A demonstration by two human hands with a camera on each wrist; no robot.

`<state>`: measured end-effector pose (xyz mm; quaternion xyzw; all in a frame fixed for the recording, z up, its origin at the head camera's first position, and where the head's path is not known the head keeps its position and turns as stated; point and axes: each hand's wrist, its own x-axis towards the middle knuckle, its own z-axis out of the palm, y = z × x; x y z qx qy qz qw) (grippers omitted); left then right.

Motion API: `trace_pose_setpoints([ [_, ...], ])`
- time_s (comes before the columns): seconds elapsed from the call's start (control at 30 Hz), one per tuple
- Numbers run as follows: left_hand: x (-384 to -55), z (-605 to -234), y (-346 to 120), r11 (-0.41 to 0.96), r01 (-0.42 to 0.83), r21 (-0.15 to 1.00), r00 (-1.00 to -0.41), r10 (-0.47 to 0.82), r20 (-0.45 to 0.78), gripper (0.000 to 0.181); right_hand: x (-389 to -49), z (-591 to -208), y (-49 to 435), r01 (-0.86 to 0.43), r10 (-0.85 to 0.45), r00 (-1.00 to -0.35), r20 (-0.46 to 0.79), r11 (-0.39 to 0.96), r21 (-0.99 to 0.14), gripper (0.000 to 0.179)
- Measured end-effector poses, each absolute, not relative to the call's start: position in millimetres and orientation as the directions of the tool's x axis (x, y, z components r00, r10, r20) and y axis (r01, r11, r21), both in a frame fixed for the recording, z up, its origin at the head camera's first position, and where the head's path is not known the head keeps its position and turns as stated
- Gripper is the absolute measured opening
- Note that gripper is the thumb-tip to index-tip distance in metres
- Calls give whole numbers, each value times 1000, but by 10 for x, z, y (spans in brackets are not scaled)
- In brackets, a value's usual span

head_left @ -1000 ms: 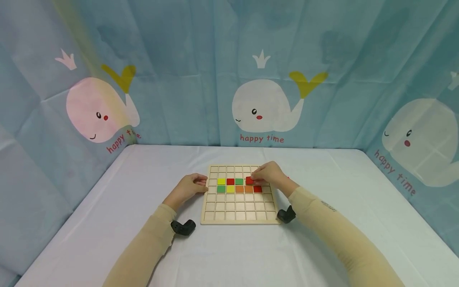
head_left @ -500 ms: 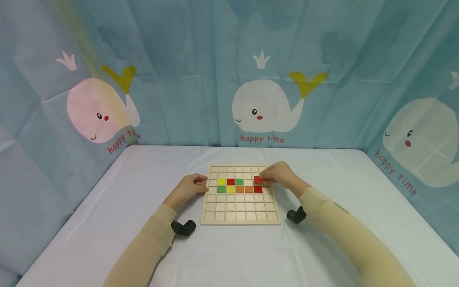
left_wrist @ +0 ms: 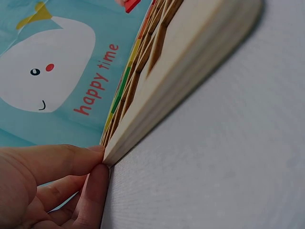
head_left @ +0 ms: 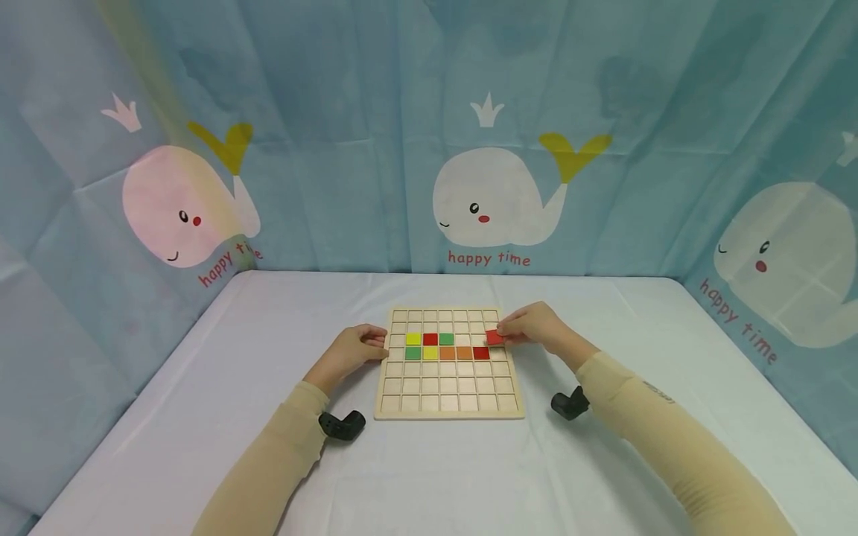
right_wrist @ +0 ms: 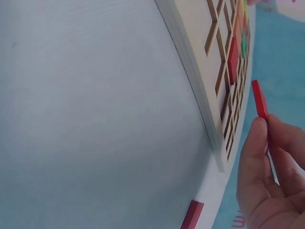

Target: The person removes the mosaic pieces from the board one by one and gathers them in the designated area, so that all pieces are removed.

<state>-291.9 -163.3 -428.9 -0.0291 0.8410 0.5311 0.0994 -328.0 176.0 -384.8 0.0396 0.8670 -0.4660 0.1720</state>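
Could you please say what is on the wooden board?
Two yellow tiles, two green tiles, two orange tiles and two red tiles. The held red tile hides part of the board.

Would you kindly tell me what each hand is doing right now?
Left hand: closed, holding the wooden board at its edge.
Right hand: closed, pinching a red tile.

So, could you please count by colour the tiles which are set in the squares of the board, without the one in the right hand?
Yellow tiles: 2
Red tiles: 2
Green tiles: 2
Orange tiles: 2
Total: 8
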Motion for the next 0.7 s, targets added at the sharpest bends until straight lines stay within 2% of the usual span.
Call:
trace_pose_setpoints([
  [0.7, -2938, -4310, -1630, 436, -158, 886, -978, 55, -201, 45, -3240, -3829, 2127, 209, -117, -938, -326, 558, -803, 36],
])
